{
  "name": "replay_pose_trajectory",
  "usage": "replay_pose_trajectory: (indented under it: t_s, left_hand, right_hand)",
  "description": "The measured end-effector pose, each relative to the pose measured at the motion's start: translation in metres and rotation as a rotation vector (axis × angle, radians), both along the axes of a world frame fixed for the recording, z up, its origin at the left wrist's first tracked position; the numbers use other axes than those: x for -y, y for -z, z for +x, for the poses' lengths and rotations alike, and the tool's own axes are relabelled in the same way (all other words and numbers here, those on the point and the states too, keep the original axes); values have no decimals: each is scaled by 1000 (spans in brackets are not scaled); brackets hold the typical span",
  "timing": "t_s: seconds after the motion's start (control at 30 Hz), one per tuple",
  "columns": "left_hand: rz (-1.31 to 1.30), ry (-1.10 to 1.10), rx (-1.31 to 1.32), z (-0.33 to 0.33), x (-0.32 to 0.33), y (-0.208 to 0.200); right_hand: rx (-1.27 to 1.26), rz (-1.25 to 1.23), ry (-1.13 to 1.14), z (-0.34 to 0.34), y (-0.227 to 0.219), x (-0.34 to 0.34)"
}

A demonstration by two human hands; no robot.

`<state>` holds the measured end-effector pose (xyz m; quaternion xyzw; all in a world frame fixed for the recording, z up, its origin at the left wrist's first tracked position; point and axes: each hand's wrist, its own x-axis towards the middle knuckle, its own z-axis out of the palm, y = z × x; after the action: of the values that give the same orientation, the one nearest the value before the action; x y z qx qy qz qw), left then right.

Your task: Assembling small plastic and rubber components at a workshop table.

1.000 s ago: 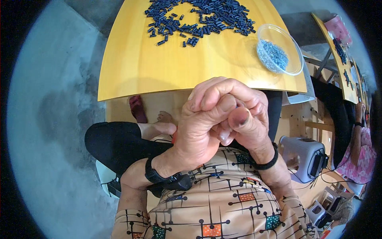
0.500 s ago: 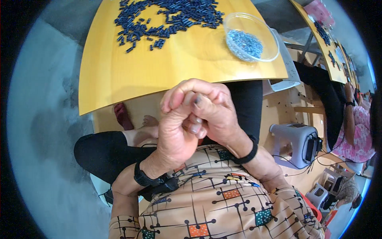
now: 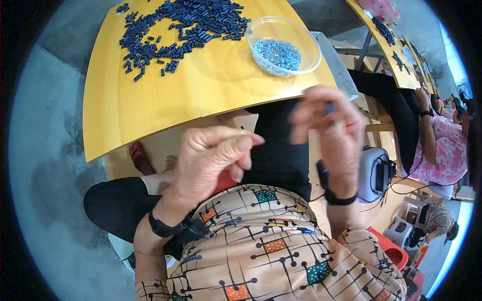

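Observation:
My left hand (image 3: pixel 213 155) is over my lap, its thumb and forefinger pressed together; anything pinched there is too small to make out. Apart from it, on the right, my right hand (image 3: pixel 331 123) is raised near the table's front edge and smeared by motion. A small dark blue piece (image 3: pixel 330 109) shows between its fingers. Closest to that hand on the table is a clear round plastic bowl (image 3: pixel 314 59) of tiny shiny light-blue pieces (image 3: pixel 278 54). Many short dark blue tube-shaped pieces (image 3: pixel 201 20) lie in a loose heap at the far left.
The yellow wooden table (image 3: pixel 140 110) ends just before my lap. A grey-white stool (image 3: pixel 374 173) with a dark device and cables stands to the right. Farther right, a person in a pink patterned top (image 3: pixel 444 155) sits at another table (image 3: pixel 404 75). A red stool (image 3: pixel 391 251) stands behind.
My hands, clasped together before, have come apart. The right has moved right and up, and the left slightly left. The whole view has shifted, so the table and bowl appear farther left.

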<state>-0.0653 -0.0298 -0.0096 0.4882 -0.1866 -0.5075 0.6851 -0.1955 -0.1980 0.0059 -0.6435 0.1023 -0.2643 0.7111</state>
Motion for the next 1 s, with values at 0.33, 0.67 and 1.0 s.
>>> replay_pose_trajectory:
  t_s: [0.33, 0.67, 1.0]
  left_hand:
    - [241, -549, 866, 109, -5, 15]
    - [370, -618, 1351, 142, 0, 34]
    - [413, -498, 1570, 144, 8, 33]
  right_hand:
    - [-576, -72, 551, -43, 97, 227]
    - [-136, -332, 612, -30, 33, 134]
    - [-167, -765, -9, 79, -18, -7]
